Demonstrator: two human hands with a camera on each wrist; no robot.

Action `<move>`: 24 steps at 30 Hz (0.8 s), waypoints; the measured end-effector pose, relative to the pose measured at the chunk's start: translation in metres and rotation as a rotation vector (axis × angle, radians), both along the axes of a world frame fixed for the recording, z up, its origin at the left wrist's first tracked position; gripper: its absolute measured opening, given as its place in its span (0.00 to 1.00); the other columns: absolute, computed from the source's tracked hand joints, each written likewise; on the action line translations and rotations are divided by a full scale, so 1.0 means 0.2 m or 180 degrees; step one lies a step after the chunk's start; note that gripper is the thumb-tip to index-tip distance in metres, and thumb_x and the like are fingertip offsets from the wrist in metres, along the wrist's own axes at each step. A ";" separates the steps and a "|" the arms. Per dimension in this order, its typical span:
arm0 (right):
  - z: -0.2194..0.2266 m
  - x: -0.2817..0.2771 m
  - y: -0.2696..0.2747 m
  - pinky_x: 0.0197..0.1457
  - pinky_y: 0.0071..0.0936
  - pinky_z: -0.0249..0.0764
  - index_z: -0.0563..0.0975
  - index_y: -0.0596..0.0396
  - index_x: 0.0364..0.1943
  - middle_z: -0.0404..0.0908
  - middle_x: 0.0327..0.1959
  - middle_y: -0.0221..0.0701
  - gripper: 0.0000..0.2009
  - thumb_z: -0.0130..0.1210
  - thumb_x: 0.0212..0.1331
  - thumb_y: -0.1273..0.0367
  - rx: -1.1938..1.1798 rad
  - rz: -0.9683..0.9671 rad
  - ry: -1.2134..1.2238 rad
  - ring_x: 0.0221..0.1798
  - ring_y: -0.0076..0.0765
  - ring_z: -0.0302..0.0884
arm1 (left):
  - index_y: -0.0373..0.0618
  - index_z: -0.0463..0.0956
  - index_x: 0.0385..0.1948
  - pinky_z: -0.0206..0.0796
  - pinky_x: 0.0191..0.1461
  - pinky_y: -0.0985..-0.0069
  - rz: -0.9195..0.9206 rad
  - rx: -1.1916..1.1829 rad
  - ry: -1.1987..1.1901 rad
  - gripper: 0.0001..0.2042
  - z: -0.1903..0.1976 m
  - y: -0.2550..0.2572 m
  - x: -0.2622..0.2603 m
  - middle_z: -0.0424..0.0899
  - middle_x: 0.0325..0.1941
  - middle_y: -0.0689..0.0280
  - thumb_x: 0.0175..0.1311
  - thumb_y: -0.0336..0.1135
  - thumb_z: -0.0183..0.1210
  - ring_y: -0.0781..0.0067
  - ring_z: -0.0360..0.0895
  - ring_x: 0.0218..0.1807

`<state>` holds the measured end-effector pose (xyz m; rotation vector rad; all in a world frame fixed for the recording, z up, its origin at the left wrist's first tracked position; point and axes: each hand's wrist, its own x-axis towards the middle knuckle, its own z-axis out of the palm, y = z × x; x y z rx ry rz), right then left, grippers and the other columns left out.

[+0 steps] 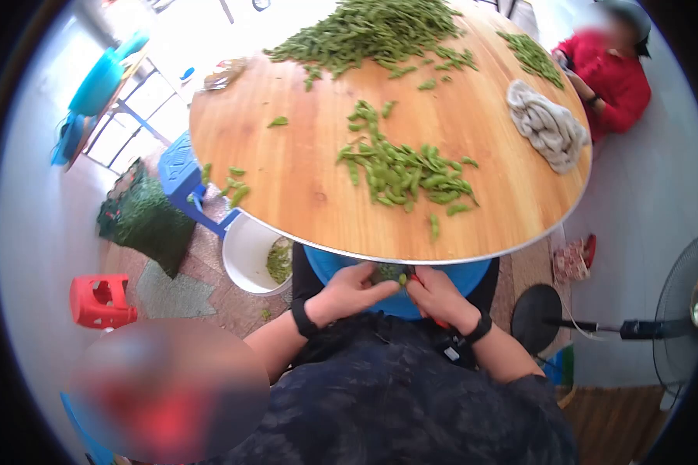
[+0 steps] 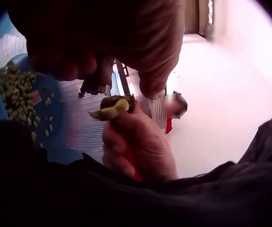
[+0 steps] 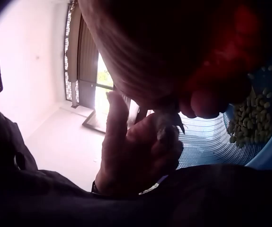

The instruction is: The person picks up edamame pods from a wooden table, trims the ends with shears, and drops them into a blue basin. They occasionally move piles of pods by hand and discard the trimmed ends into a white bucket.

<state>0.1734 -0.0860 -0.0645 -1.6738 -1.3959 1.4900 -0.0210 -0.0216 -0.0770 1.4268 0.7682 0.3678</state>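
Both hands meet over a blue basin (image 1: 318, 262) below the table's near edge. In the head view a small green soybean pod (image 1: 402, 279) sits between the thumbs. My right hand (image 1: 439, 294) pinches that pod (image 2: 108, 112) at its thumb tip, beside a dark brown rough piece (image 2: 119, 100); something red (image 2: 138, 176) shows under its curled fingers. My left hand (image 1: 355, 291) comes close from the other side, its thumb near the pod. A dark shrivelled scrap (image 2: 97, 81) hangs by its fingers; I cannot tell whether they grip it. Shelled beans (image 2: 17, 90) lie in the basin.
On the round wooden table (image 1: 287, 147) are a large pod heap (image 1: 372, 35), a smaller pile (image 1: 411, 174) and a grey cloth (image 1: 547, 124). A white bucket (image 1: 244, 260) and green sack (image 1: 151, 217) stand left, a fan (image 1: 678, 310) right. A person in red (image 1: 624, 81) sits far right.
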 end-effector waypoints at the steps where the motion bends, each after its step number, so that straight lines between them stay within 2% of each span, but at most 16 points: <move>1: -0.05 -0.02 -0.01 0.30 0.42 0.70 0.69 0.63 0.36 0.76 0.25 0.49 0.10 0.45 0.61 0.68 0.0839 0.0138 -0.0509 0.27 0.57 0.75 | 0.36 0.77 0.40 0.65 0.37 0.81 -0.0180 0.0293 0.0366 0.19 0.04 0.02 -0.01 0.78 0.29 0.70 0.65 0.47 0.58 0.85 0.69 0.34; 2: -0.07 -0.02 -0.03 0.33 0.44 0.70 0.69 0.62 0.36 0.76 0.27 0.50 0.10 0.46 0.60 0.68 0.0783 0.0169 -0.0484 0.31 0.62 0.74 | 0.34 0.77 0.41 0.67 0.39 0.79 -0.0575 0.0304 0.0939 0.21 -0.07 0.05 0.00 0.80 0.32 0.66 0.63 0.49 0.58 0.83 0.71 0.36; 3: -0.02 -0.04 -0.02 0.35 0.46 0.70 0.70 0.62 0.37 0.76 0.28 0.51 0.10 0.47 0.60 0.67 0.0741 0.0229 -0.0458 0.35 0.66 0.73 | 0.34 0.77 0.44 0.68 0.43 0.76 -0.0591 0.0401 0.0735 0.22 -0.10 0.06 0.02 0.82 0.35 0.62 0.64 0.49 0.57 0.80 0.73 0.39; 5: -0.05 -0.03 -0.01 0.34 0.43 0.70 0.71 0.61 0.39 0.76 0.26 0.48 0.10 0.47 0.60 0.68 0.0979 0.0273 -0.0460 0.32 0.59 0.76 | 0.34 0.77 0.44 0.69 0.46 0.75 -0.0713 0.0361 0.0879 0.23 -0.16 0.08 0.06 0.82 0.36 0.58 0.67 0.50 0.52 0.76 0.75 0.41; 6: -0.06 -0.02 0.00 0.31 0.40 0.70 0.72 0.61 0.40 0.77 0.25 0.45 0.10 0.47 0.61 0.68 0.0769 0.0277 -0.0422 0.28 0.52 0.76 | 0.33 0.77 0.43 0.69 0.45 0.72 -0.0723 0.0364 0.0753 0.24 -0.17 0.08 0.08 0.82 0.34 0.57 0.68 0.51 0.49 0.71 0.77 0.40; 7: -0.02 -0.02 0.02 0.28 0.36 0.71 0.72 0.61 0.41 0.77 0.24 0.42 0.10 0.46 0.61 0.69 0.0544 0.0257 -0.0402 0.24 0.45 0.77 | 0.32 0.77 0.36 0.68 0.38 0.72 -0.0783 0.0510 0.0572 0.24 -0.11 0.08 0.08 0.80 0.29 0.57 0.69 0.51 0.49 0.68 0.77 0.33; 8: 0.03 -0.02 0.02 0.21 0.26 0.69 0.72 0.59 0.43 0.77 0.24 0.34 0.11 0.43 0.62 0.69 0.0124 0.0245 -0.0149 0.17 0.28 0.74 | 0.34 0.76 0.32 0.66 0.34 0.74 -0.0841 0.0063 0.0612 0.23 -0.06 0.08 0.07 0.77 0.25 0.60 0.69 0.50 0.48 0.70 0.75 0.29; 9: 0.04 -0.03 0.04 0.21 0.26 0.69 0.72 0.59 0.43 0.77 0.24 0.34 0.11 0.43 0.62 0.69 0.0163 0.0347 -0.0141 0.17 0.28 0.74 | 0.36 0.76 0.29 0.64 0.29 0.75 -0.0914 -0.0392 0.0631 0.22 0.01 0.08 0.07 0.74 0.22 0.63 0.69 0.50 0.47 0.73 0.73 0.25; 10: 0.03 -0.02 0.05 0.19 0.23 0.67 0.72 0.59 0.44 0.77 0.25 0.33 0.11 0.43 0.62 0.70 -0.0079 0.0260 0.0159 0.16 0.25 0.72 | 0.36 0.76 0.29 0.64 0.29 0.75 -0.0829 -0.0373 0.0638 0.22 0.01 0.09 0.06 0.74 0.22 0.63 0.69 0.50 0.47 0.73 0.73 0.25; 11: 0.02 -0.02 0.04 0.16 0.20 0.66 0.71 0.59 0.45 0.78 0.25 0.31 0.11 0.42 0.63 0.70 -0.0333 0.0159 0.0454 0.14 0.22 0.70 | 0.39 0.75 0.28 0.61 0.27 0.78 -0.0864 -0.0763 0.0431 0.21 0.00 0.08 0.05 0.71 0.20 0.66 0.70 0.49 0.47 0.77 0.70 0.23; 12: -0.04 0.00 0.06 0.16 0.18 0.65 0.70 0.60 0.46 0.76 0.25 0.30 0.11 0.41 0.64 0.71 -0.0518 0.0138 0.0978 0.13 0.22 0.68 | 0.42 0.75 0.27 0.58 0.24 0.81 -0.0899 -0.1148 0.0212 0.19 -0.01 0.07 0.04 0.69 0.18 0.70 0.70 0.48 0.46 0.82 0.67 0.21; 13: -0.06 0.01 0.06 0.16 0.18 0.65 0.70 0.60 0.46 0.76 0.25 0.30 0.11 0.41 0.64 0.71 -0.0511 0.0201 0.0979 0.13 0.22 0.68 | 0.42 0.75 0.27 0.58 0.24 0.81 -0.0837 -0.1135 0.0210 0.19 -0.04 0.07 0.04 0.69 0.18 0.70 0.70 0.48 0.46 0.82 0.67 0.21; 15: -0.10 0.01 0.07 0.14 0.17 0.63 0.69 0.58 0.48 0.75 0.23 0.29 0.11 0.40 0.66 0.70 -0.0792 -0.0162 0.1240 0.11 0.20 0.65 | 0.44 0.76 0.29 0.57 0.24 0.84 -0.0740 -0.1351 0.0015 0.17 -0.10 0.08 0.05 0.67 0.17 0.74 0.70 0.47 0.45 0.86 0.66 0.21; 20: -0.12 0.01 0.06 0.15 0.17 0.64 0.69 0.58 0.48 0.72 0.22 0.27 0.10 0.44 0.65 0.70 -0.0811 -0.0365 0.1135 0.12 0.20 0.65 | 0.43 0.74 0.34 0.60 0.25 0.85 -0.0438 -0.1785 -0.0089 0.15 -0.15 0.05 0.06 0.69 0.21 0.74 0.68 0.46 0.48 0.86 0.67 0.22; 22: -0.14 0.03 0.05 0.16 0.17 0.64 0.68 0.58 0.48 0.72 0.22 0.27 0.11 0.47 0.64 0.70 -0.0667 -0.0278 0.1202 0.12 0.21 0.66 | 0.44 0.72 0.37 0.57 0.23 0.85 -0.0471 -0.2385 -0.0370 0.16 -0.19 0.05 0.07 0.70 0.23 0.73 0.68 0.50 0.50 0.85 0.66 0.21; 24: -0.15 0.04 0.05 0.15 0.17 0.64 0.68 0.58 0.49 0.73 0.22 0.27 0.11 0.48 0.64 0.70 -0.0624 -0.0219 0.1202 0.12 0.21 0.66 | 0.44 0.72 0.36 0.55 0.22 0.85 -0.0512 -0.2481 -0.0408 0.18 -0.20 0.06 0.07 0.69 0.22 0.74 0.67 0.52 0.51 0.86 0.65 0.20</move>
